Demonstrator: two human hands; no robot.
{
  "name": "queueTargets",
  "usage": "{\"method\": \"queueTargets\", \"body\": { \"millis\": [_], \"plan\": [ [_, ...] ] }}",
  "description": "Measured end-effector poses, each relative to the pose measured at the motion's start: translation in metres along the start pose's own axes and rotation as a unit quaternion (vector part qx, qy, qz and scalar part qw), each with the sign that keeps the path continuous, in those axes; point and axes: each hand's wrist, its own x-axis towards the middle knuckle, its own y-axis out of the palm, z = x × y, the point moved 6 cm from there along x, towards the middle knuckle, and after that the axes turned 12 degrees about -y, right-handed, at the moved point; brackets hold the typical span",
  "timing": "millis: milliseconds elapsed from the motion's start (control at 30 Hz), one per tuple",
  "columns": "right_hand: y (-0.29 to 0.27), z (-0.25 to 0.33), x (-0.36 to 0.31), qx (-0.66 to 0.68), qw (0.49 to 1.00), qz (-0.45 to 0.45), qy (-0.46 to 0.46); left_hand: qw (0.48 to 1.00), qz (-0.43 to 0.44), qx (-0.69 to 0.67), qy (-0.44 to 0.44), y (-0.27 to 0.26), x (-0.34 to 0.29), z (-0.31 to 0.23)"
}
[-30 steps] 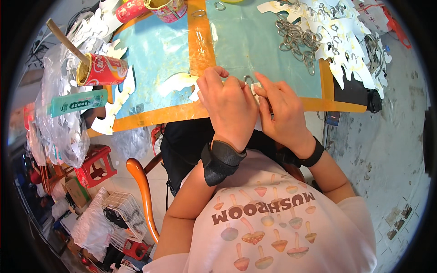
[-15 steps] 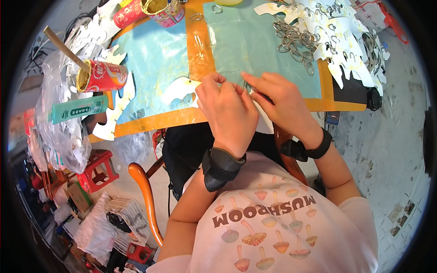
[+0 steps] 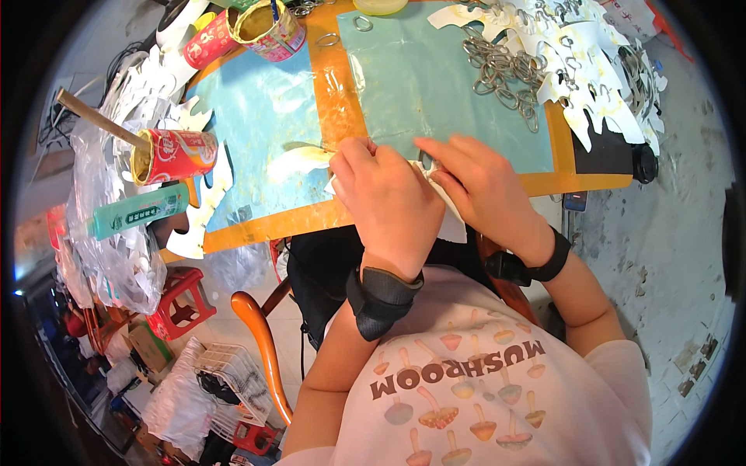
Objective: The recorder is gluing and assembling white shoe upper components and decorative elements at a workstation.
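Observation:
Near the table's front edge, my left hand [image 3: 388,203] is closed, its curled fingers gripping a white cut piece [image 3: 453,224] of sheet material that hangs down between my hands. My right hand [image 3: 483,186] pinches the same piece by a metal ring [image 3: 425,160], thumb below and index finger stretched forward. The fingertips partly hide how the ring sits on the piece. Left of my left hand lies a white, yellow-stained strip [image 3: 299,164] on the mat; whether it joins the held piece is hidden.
Loose metal rings [image 3: 501,76] are heaped at the back right, beside white cut pieces [image 3: 594,78] bearing rings. At left stand a red can [image 3: 185,155] with a stick and a green tube [image 3: 144,210]. An open tub [image 3: 272,35] stands at the back, another white cut piece [image 3: 221,175] near the left edge.
The view has shifted slightly. My right index finger and thumb have closed in a little around the ring; my left hand keeps its grip on the white piece.

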Motion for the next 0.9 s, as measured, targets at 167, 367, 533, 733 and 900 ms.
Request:
{"method": "queueTargets", "body": {
  "millis": [167, 367, 533, 733, 900],
  "plan": [
    [0.004, 0.0, -0.011, -0.021, 0.998, 0.001, -0.054, 1.0, -0.001, 0.029, -0.007, -0.007, 0.0, -0.007],
    [0.003, -0.001, -0.007, 0.012, 0.998, -0.013, -0.054, 0.997, -0.049, -0.059, 0.01, -0.014, -0.008, 0.007],
    [0.004, -0.002, -0.009, 0.008, 0.999, -0.008, -0.052, 0.984, -0.032, -0.126, 0.124, -0.03, -0.02, 0.014],
    [0.004, -0.001, -0.007, 0.011, 0.998, 0.004, -0.06, 0.982, -0.012, -0.08, 0.169, -0.01, -0.024, 0.02],
    [-0.002, -0.012, -0.013, 0.081, 0.995, -0.058, 0.006, 0.98, -0.018, -0.074, 0.184, -0.007, -0.023, 0.021]
  ]
}}
